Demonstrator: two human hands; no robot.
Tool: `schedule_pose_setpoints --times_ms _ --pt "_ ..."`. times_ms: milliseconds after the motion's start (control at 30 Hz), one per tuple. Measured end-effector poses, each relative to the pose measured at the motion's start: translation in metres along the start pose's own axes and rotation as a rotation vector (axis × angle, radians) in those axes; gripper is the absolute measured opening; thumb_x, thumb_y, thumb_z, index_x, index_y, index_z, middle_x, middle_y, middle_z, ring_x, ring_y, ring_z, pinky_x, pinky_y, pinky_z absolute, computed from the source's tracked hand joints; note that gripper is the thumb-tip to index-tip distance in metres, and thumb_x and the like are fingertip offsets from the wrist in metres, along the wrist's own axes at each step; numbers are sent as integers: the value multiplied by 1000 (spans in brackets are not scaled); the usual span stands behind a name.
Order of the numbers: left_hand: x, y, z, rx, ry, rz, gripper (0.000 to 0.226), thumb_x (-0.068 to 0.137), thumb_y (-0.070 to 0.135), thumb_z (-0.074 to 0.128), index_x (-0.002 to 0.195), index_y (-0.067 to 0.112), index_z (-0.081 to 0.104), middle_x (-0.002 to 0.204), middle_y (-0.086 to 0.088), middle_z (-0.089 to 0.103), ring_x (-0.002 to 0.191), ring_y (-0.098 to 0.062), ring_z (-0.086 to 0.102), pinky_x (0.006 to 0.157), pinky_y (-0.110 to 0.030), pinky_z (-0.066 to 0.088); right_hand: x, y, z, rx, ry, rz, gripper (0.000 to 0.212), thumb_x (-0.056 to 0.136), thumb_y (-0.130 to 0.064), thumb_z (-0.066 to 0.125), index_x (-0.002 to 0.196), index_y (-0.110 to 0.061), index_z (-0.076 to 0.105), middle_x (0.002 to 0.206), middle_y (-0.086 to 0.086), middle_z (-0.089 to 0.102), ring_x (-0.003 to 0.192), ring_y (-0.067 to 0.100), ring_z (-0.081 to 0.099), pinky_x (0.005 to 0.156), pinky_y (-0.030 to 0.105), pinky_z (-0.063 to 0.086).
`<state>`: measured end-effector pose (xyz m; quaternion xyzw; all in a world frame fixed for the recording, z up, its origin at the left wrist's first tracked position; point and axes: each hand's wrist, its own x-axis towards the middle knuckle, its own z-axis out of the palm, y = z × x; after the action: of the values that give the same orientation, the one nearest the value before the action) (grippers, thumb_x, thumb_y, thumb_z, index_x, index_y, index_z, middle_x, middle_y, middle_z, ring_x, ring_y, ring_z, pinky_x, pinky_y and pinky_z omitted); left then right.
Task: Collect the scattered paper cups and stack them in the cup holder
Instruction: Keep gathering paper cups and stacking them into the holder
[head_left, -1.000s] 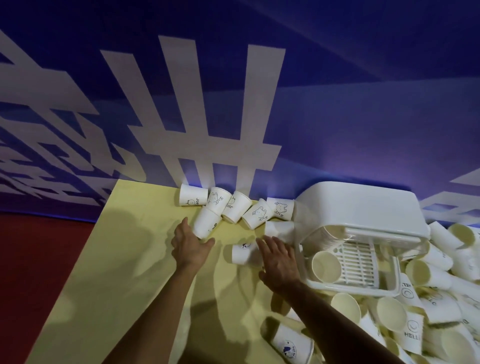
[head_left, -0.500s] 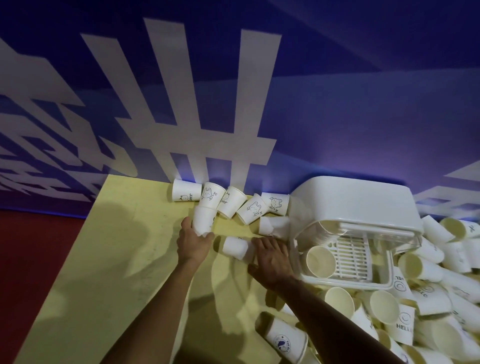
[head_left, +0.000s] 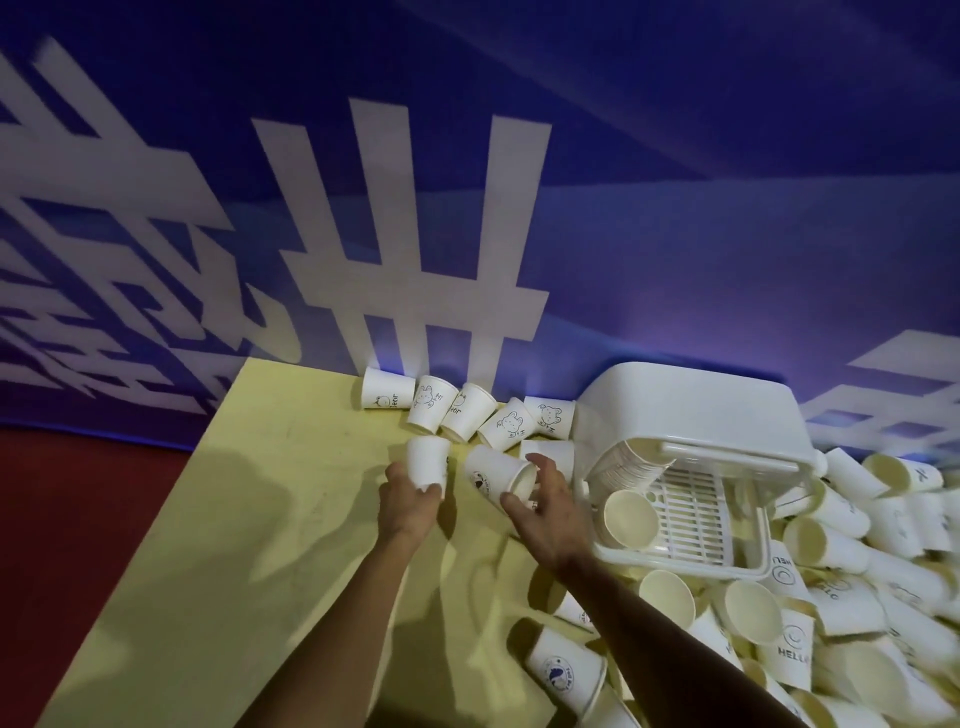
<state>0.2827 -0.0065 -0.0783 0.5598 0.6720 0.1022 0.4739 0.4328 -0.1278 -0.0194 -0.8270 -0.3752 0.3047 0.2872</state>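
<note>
On the yellow table (head_left: 218, 571), left hand (head_left: 408, 501) curled round a cup (head_left: 427, 460), lower end hidden. Next, right hand (head_left: 545, 512) pinching a second cup (head_left: 498, 475) at the rim. Behind: loose cups (head_left: 470, 413) against the wall (head_left: 675, 234). Rightward: cup holder (head_left: 691, 415) tipped over, stack (head_left: 623, 462) half hidden inside; heap of cups (head_left: 857, 571) cut by the frame edge.

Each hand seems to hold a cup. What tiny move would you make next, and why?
Probably bring the left-hand cup over and nest it with the right-hand cup. The left hand and right hand each grip one cup, close but apart, and the cup holder, with a stack inside, lies just beside the right hand, so one trip would do.
</note>
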Motion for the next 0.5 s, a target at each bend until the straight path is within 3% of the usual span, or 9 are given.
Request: schedule_pose_setpoints --times_ms 67,133,333,500 --pt "-8 0 -5 -7 20 -6 60 87 20 62 139 6 34 126 -23 55 105 -40 59 85 -39 50 -9 0 -4 96 12 4 63 79 -51 60 137 -43 35 124 -4 50 104 19 58 87 39 54" --pt "-17 1 -6 -15 24 3 60 88 20 61 139 5 34 127 -23 55 105 -40 59 85 -40 51 -16 4 -10 119 24 -13 62 77 -52 58 134 -49 35 123 -6 48 104 19 57 88 47 55" --pt "-51 19 7 -28 -36 118 65 87 20 65 142 7 34 129 -19 56 105 -34 59 84 -37 50 -43 21 -38 143 121 -59 56 79 -49 65 130 -48 40 125 -12 51 100 15 58 89 43 54" --pt "-80 41 26 -2 -131 188 75 87 25 67 149 12 27 133 -15 54 96 -23 55 60 -24 39 -60 36 -66 210 241 -15 60 77 -59 65 130 -46 40 122 -15 54 99 19 64 86 44 55"
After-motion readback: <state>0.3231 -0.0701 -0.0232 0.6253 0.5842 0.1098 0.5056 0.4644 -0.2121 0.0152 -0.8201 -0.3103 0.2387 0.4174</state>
